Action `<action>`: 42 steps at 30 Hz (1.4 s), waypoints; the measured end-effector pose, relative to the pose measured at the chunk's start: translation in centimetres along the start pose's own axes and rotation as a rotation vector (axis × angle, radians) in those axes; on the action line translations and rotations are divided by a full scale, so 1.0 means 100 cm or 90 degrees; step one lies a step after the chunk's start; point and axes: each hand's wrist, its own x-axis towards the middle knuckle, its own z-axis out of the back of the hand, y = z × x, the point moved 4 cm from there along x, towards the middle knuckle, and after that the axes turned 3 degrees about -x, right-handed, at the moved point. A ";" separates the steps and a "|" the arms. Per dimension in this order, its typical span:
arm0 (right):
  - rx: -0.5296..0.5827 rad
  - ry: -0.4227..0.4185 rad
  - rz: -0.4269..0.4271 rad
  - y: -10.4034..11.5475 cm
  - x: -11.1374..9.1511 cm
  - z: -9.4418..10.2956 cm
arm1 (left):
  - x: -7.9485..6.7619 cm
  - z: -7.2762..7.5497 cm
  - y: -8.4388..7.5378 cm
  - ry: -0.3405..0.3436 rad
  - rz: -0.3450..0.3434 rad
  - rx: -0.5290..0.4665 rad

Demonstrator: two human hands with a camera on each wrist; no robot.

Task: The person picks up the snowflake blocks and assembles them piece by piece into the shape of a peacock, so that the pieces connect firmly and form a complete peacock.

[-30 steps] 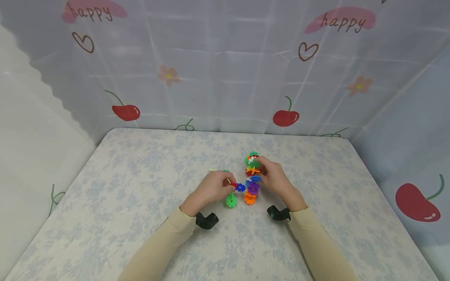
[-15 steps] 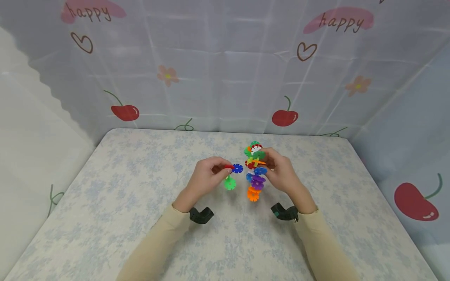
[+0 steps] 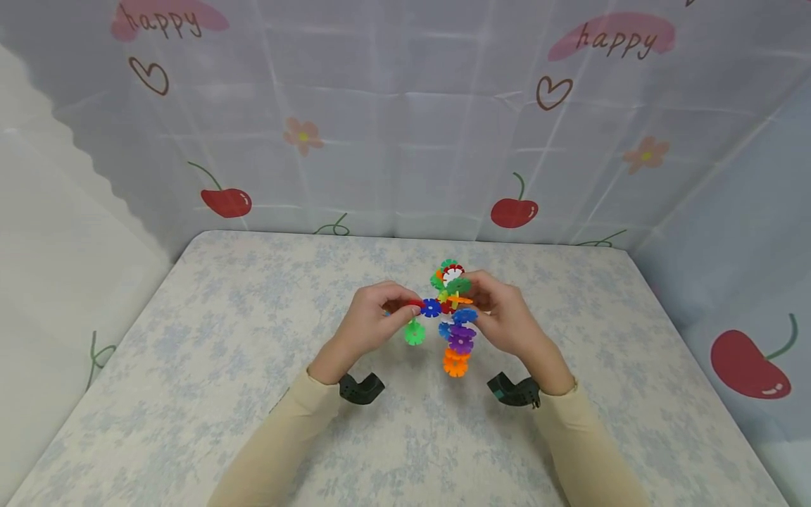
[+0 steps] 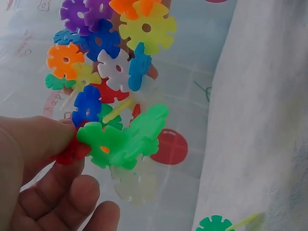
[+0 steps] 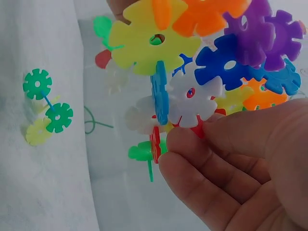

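Observation:
My left hand (image 3: 379, 313) pinches a red interlocking disc (image 4: 72, 150) between thumb and fingers. Linked to it are a blue disc (image 3: 431, 308) and several green discs (image 4: 137, 137). Opposite, my right hand (image 3: 507, 310) grips a longer chain of interlocking discs (image 3: 461, 341), its thumb and fingers at a red disc beside a white disc (image 5: 195, 94). Purple, orange, blue and yellow discs make up one end of this chain; green, red and white ones form its far end. The blue disc meets the chain's red part in the head view. Fingers partly hide both grip points.
A small linked piece of green and yellow discs (image 5: 59, 117) lies on the patterned table (image 3: 253, 282), mostly hidden behind my left hand in the head view. Black wrist mounts (image 3: 362, 389) jut inward from both wrists. A printed curtain (image 3: 393, 141) hangs behind the table's back edge.
Both hands moved up in the head view with their discs, spreading slightly apart. Since then the right hand's chain has shifted left, closing the gap to the blue disc.

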 end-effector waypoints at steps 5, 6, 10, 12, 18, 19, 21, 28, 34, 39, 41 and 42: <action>-0.016 -0.002 0.027 0.005 0.000 -0.004 | 0.000 0.001 0.000 0.000 -0.023 0.009; -0.018 -0.005 0.033 0.006 0.000 -0.005 | 0.000 0.001 0.000 -0.003 -0.027 0.011; -0.018 -0.030 0.047 0.011 -0.001 -0.008 | 0.000 0.003 0.001 -0.023 -0.038 0.006; -0.033 -0.050 0.056 0.013 -0.001 -0.008 | 0.000 0.001 0.000 -0.031 -0.039 -0.002; -0.063 -0.093 0.079 0.016 -0.001 -0.006 | 0.000 -0.002 0.001 -0.042 -0.039 -0.017; -0.062 -0.096 0.080 0.016 -0.001 -0.006 | 0.000 -0.002 0.001 -0.040 -0.036 -0.018; -0.062 -0.100 0.081 0.016 0.000 -0.007 | 0.000 0.000 0.001 -0.037 -0.030 -0.016; -0.033 -0.106 0.085 0.015 0.001 -0.013 | 0.001 0.003 0.002 -0.040 0.006 -0.013; 0.000 -0.093 0.120 0.017 0.000 -0.026 | -0.001 0.000 -0.001 -0.038 -0.046 0.015; 0.011 -0.088 0.147 0.020 0.001 -0.035 | -0.001 -0.001 -0.003 -0.019 -0.065 0.053; 0.005 -0.094 0.153 0.021 0.002 -0.037 | 0.000 0.001 -0.004 -0.015 -0.069 0.062; 0.001 -0.099 0.155 0.021 0.003 -0.038 | 0.000 0.001 -0.004 -0.013 -0.070 0.068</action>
